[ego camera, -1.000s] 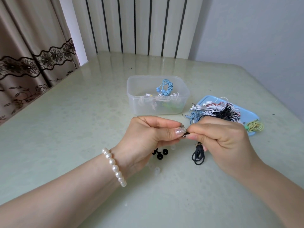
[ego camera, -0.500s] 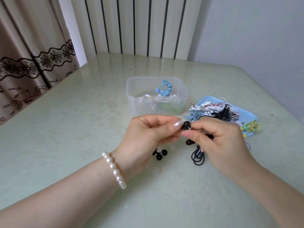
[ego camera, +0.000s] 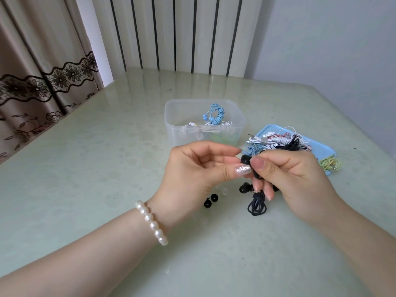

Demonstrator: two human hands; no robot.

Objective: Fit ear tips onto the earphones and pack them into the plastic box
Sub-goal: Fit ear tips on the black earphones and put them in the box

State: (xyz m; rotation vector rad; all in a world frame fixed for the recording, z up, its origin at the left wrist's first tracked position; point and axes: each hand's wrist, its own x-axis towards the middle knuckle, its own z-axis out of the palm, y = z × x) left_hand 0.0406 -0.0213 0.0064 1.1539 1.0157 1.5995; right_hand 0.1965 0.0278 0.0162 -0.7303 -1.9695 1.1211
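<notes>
Pearl bracelet (ego camera: 151, 222) noted on the near left wrist. On the bench (ego camera: 85, 168), just beyond that wrist: two loose black ear tips (ego camera: 210, 200), touching or nearly so, unfitted; a clear tip (ego camera: 224, 191) possibly beside them, too faint to confirm.

Left hand (ego camera: 199, 168): thumb and forefinger pinched on the black ear tip (ego camera: 245, 159) at the nose of the black earphone (ego camera: 255, 171). Right hand (ego camera: 287, 176): curled round the earphone body, thumb pressed along it, lower fingers clamped over the coiled black cable (ego camera: 256, 205), which hangs down to the bench. Second earbud (ego camera: 244, 188) dangling below the right fingers, tip apparently already on.

Step judged: seating the tip on the nozzle. Recommended practice: body held rigid in the right hand, tip pushed square along the nozzle axis and rolled slightly until its collar sits fully round. Skewed seating probable if pressed from one side only. Seating itself hidden by the fingertips; cannot confirm.

Farther off: plastic box (ego camera: 184, 116) with blue earphones (ego camera: 214, 116) and white ones inside, well apart from the hands. To its right, blue tray (ego camera: 321, 146) heaped with tangled earphones (ego camera: 278, 140); a green set (ego camera: 330, 163) at its edge. Packing not yet due for the black pair.
</notes>
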